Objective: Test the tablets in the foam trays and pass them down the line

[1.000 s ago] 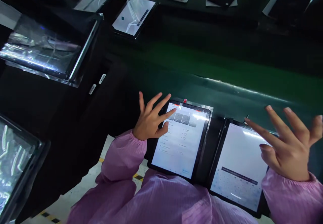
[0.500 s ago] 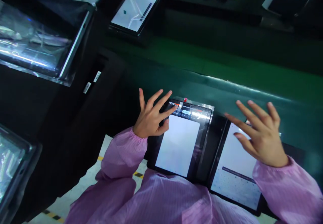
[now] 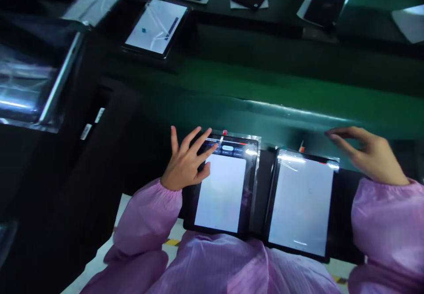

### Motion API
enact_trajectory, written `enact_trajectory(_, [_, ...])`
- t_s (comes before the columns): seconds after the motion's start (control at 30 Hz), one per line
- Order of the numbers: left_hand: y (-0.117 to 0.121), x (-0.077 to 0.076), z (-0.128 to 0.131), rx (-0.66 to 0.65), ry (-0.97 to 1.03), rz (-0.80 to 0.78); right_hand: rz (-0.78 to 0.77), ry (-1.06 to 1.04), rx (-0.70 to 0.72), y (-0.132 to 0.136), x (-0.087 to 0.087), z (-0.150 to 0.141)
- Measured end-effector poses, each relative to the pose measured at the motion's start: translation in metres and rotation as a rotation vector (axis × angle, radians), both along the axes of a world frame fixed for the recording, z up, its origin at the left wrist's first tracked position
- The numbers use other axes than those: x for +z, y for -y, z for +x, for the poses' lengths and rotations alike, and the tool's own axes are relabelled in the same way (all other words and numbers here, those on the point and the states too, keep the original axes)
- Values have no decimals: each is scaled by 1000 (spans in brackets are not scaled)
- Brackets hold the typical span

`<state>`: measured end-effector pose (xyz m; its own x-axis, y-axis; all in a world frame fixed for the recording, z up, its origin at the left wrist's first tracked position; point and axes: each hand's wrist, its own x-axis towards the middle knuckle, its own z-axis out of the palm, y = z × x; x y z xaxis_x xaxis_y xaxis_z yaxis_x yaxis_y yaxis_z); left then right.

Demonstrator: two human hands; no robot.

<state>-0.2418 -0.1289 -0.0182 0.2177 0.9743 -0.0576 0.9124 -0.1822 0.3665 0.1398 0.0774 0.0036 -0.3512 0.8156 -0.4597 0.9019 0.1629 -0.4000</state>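
Note:
My left hand [image 3: 187, 161] hovers over the top left part of the left tablet [image 3: 220, 192], fingers spread, the index fingertip at or just above the screen. Whether it touches the glass I cannot tell. That tablet shows a dark panel with buttons above a large white area. To its right lies a second tablet [image 3: 300, 201] with a nearly all-white screen. My right hand [image 3: 369, 152] is beyond that tablet's upper right corner, seen from the side. Its fingers are stretched out leftward, thumb tip close to the index tip, with no object visible in them.
A lit tablet [image 3: 155, 27] lies on a raised ledge at the back left. Several dark devices on white sheets, one a dark device [image 3: 326, 5], line the back. A large film-wrapped device [image 3: 26, 73] stands at left. A green surface [image 3: 232, 75] runs across the middle.
My right hand has moved off the right tablet, up and to the right, and its fingers have drawn together. That screen lost its dark bar. My left hand stays over its tablet. The view has shifted.

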Motion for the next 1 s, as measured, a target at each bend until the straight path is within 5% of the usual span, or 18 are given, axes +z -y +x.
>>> enact_trajectory(0.1, [-5, 3, 0, 3, -15, -12, -424, -53, -33, -12, -7, 10])
enact_trajectory(0.2, [-12, 15, 15, 33, -59, -14, -692, -187, -2, -16, -20, 5])
enact_trajectory(0.33, [-22, 36, 74, 48, -31, -85, -898, -343, 0, -17, -37, -6])
enact_trajectory(0.43, [-38, 37, 131, -15, 87, -185, -954, -393, -35, -14, -46, -7])
enact_trajectory(0.57, [-74, 13, 172, -52, 146, -257, -955, -425, -21, -9, -51, -6])
enact_trajectory(0.7, [-96, -3, 173, -199, 125, -300, -949, -469, 40, -9, -52, -7])
enact_trajectory(1.0, [-94, 2, 176, -179, 86, -334, -968, -425, -17, -9, -49, -8])
